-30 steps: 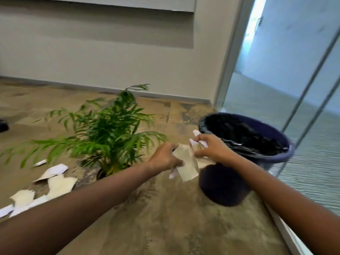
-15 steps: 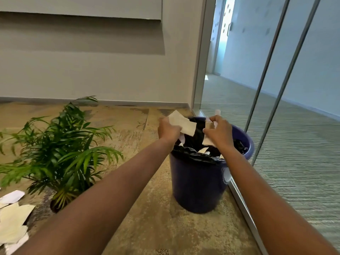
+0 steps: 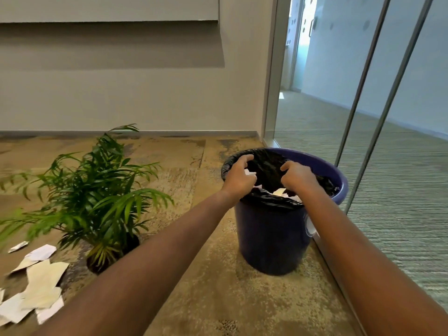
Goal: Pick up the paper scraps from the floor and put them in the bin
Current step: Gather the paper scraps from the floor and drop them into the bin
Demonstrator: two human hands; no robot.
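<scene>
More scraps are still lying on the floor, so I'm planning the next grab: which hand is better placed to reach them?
Probably the left hand: the paper scraps lie beyond the potted plant, on its side; the right hand would cross over from the bin.

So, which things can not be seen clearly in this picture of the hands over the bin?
- Head view: inside of the bin, mostly hidden by both hands and the black liner; few scraps show.
- Left hand: whether it grips the white scrap by its fingers is unclear.
- Right hand: palm faces away, so its contents are hidden.
- Paper pile on the floor: cut off by the left edge.
- Plant pot: covered by leaves.
</scene>
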